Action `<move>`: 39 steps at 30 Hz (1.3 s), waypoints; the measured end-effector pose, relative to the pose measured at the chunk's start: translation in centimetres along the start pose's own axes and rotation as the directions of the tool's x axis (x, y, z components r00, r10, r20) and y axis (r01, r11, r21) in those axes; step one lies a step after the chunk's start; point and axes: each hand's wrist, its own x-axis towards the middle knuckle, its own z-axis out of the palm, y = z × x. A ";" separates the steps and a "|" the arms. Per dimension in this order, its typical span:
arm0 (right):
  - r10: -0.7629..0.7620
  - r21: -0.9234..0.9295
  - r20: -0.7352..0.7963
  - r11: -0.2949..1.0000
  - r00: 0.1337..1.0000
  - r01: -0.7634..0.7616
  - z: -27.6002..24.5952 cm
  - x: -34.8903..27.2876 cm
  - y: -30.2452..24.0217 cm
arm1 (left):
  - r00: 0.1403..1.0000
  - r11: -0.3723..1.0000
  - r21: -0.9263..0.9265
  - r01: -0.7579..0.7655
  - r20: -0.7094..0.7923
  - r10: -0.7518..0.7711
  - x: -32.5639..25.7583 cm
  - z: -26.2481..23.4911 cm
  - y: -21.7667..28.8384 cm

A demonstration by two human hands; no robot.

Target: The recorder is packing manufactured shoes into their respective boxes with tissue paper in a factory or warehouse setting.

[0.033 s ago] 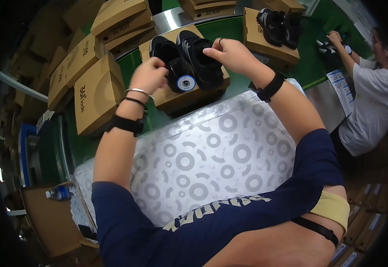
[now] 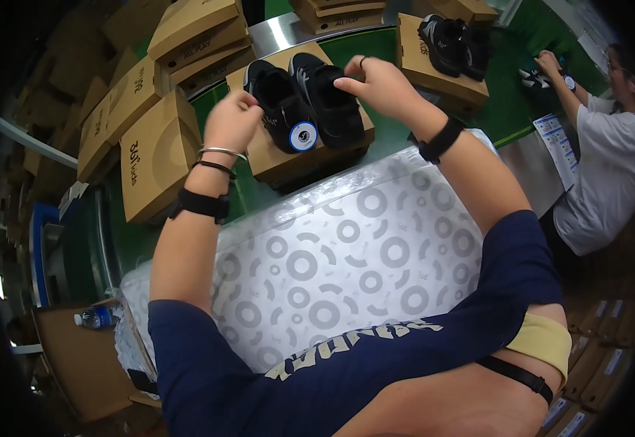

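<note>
A pair of black sneakers stands side by side on a brown shoebox (image 2: 277, 166), the left sneaker (image 2: 272, 87) and the right sneaker (image 2: 324, 95) both with heels towards me. From the left one's heel hangs a round white-and-blue tag (image 2: 303, 136). My left hand (image 2: 231, 122) is just left of that shoe, thumb and fingers pinched together; whether anything thin is between them cannot be made out. Over the right shoe's collar is my right hand (image 2: 377, 86), thumb stretched out and apart from the bent index finger; no held thing shows in it.
Several brown shoeboxes (image 2: 161, 156) are stacked at the left on the green work surface (image 2: 365, 47). Another black pair (image 2: 456, 47) sits on a box at the back right. Patterned white paper (image 2: 346, 251) covers the near stack. At the right, a person (image 2: 601, 160) handles shoes.
My left hand has drawn back to the left, away from the left sneaker and its tag. The right hand has barely moved.
</note>
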 end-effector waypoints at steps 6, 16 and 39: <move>-0.600 -0.302 0.044 0.754 0.799 0.583 3.2 5.3 2.2 | 0.713 0.761 0.264 -0.593 -0.266 0.648 3.8 2.5 -2.4; 0.023 0.027 0.015 0.999 1.000 -0.023 3.7 8.7 -0.2 | 0.831 0.949 0.267 -0.165 -0.480 0.280 8.3 2.5 -2.4; -0.419 0.503 -0.018 0.781 0.908 0.371 12.9 -14.3 -17.5 | 0.965 0.258 -0.949 -0.180 -0.221 -0.139 -32.0 -2.7 -2.3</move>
